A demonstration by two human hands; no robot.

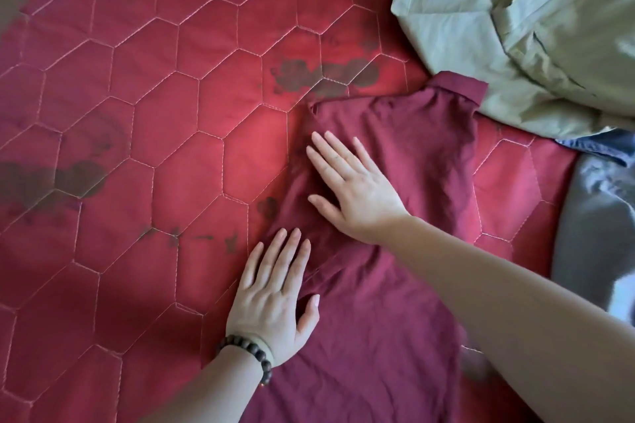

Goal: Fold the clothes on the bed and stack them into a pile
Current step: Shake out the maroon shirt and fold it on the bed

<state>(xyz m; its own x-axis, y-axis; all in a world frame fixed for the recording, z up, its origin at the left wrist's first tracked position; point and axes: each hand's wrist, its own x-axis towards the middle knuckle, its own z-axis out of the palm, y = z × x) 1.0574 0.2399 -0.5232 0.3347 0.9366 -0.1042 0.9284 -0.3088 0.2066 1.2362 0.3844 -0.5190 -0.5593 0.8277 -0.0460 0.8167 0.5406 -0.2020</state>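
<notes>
While a maroon shirt (395,165) is pressed flat at lower centre of the frame, left hand (275,295) and right hand (354,189) are spread wide, apparently smoothing creases before folding.

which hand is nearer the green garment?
Right. The right hand lies flat on the maroon shirt, below and left of the green garment at the upper right. The left hand rests lower on the shirt's left edge, farther away.
</notes>
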